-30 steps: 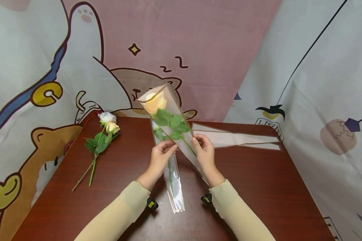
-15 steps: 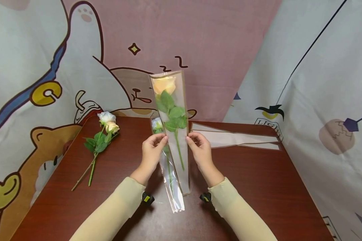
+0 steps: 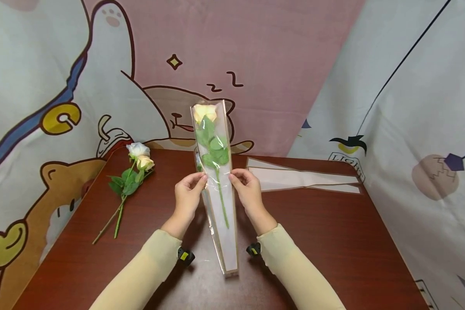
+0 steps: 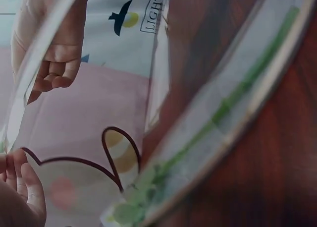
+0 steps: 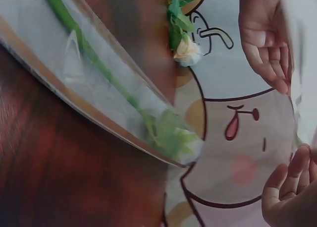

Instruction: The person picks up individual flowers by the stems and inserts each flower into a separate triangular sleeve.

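Note:
A pale yellow rose (image 3: 206,113) with green leaves lies inside a flat, brown-edged flower sleeve (image 3: 228,252). My left hand (image 3: 187,199) pinches the sleeve's left edge, while my right hand (image 3: 252,199) pinches its right edge at about the same height. The sleeve is held above the table, clear front facing me. Beneath it lies a second sleeved flower, mostly hidden in the head view; the left wrist view shows its sleeve and green stem (image 4: 220,113), and so does the right wrist view with its leaves (image 5: 171,135).
Two loose roses, one bluish white (image 3: 138,149) and one yellow (image 3: 144,162), lie crossed at the table's left. Several flat white sleeves (image 3: 294,177) with brown edges lie at the back right. A printed cloth (image 3: 279,77) hangs behind the brown table (image 3: 317,241).
The held sleeve has turned from a leftward tilt to nearly upright and now covers most of the lying sleeved flower. My hands have shifted left with it, still pinching its edges.

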`<state>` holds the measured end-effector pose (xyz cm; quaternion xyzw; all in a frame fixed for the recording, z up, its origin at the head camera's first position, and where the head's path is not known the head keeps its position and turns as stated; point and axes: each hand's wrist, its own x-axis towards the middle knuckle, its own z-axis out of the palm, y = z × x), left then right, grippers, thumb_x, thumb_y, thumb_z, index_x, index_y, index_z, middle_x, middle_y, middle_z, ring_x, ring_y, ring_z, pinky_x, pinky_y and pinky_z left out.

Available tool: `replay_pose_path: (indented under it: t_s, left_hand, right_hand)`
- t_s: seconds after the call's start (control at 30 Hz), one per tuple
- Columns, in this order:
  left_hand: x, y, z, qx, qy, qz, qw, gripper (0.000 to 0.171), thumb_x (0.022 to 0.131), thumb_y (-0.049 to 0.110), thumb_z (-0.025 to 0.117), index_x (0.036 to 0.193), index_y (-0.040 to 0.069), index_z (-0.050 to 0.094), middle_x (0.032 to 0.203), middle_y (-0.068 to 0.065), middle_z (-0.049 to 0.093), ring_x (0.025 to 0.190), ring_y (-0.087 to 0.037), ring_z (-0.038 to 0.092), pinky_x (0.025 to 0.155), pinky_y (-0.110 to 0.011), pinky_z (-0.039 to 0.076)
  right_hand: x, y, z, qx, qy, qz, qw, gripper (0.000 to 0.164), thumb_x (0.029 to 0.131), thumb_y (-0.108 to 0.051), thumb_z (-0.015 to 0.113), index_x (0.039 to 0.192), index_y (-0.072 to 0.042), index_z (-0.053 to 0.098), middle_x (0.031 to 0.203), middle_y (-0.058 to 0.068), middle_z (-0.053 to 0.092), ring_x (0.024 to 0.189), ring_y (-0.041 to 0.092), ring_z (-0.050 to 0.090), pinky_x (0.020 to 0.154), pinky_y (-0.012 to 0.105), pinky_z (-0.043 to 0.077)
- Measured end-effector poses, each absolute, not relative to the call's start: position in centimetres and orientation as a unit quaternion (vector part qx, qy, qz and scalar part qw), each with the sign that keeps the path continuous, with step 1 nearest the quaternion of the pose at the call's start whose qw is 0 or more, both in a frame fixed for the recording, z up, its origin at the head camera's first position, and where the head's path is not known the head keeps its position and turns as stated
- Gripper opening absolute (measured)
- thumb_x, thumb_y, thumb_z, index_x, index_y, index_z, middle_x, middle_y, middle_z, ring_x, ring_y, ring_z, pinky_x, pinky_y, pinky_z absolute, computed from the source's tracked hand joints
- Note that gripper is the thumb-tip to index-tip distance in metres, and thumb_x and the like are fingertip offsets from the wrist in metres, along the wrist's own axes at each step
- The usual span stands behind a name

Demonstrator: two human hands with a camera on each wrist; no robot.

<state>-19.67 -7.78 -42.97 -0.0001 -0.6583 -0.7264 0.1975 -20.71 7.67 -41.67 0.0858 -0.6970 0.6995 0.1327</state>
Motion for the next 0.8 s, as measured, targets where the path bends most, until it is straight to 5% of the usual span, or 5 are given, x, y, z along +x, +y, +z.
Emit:
replay_pose_path:
  t_s: [0.47, 0.8]
  left_hand:
    - [-19.7, -11.3, -49.3, 0.098, -0.666, -0.719, 0.174, 0.019, 0.076, 0.006, 0.067, 0.09, -0.008, 0.064, 0.079, -0.021, 0.062, 0.06, -0.014, 0.058, 0.06, -0.032, 0.053]
    - [-19.8, -13.0, -52.4, 0.146, -0.694, -0.684, 0.17, 0.02, 0.076, 0.01, 0.067, 0.09, -0.005, 0.065, 0.073, -0.009, 0.064, 0.057, -0.006, 0.058, 0.054, -0.023, 0.052]
  right_hand:
    - [-23.1, 4.6, -48.7, 0.097, -0.812, 0.564, 0.116, 0.01, 0.075, -0.011, 0.068, 0.082, -0.005, 0.065, 0.071, 0.006, 0.062, 0.057, 0.007, 0.049, 0.051, 0.018, 0.043]
    - [-23.6, 2.9, -50.2, 0.096, -0.866, 0.486, 0.062, 0.01, 0.077, -0.017, 0.066, 0.085, -0.011, 0.068, 0.072, -0.002, 0.063, 0.061, 0.007, 0.052, 0.054, 0.019, 0.043]
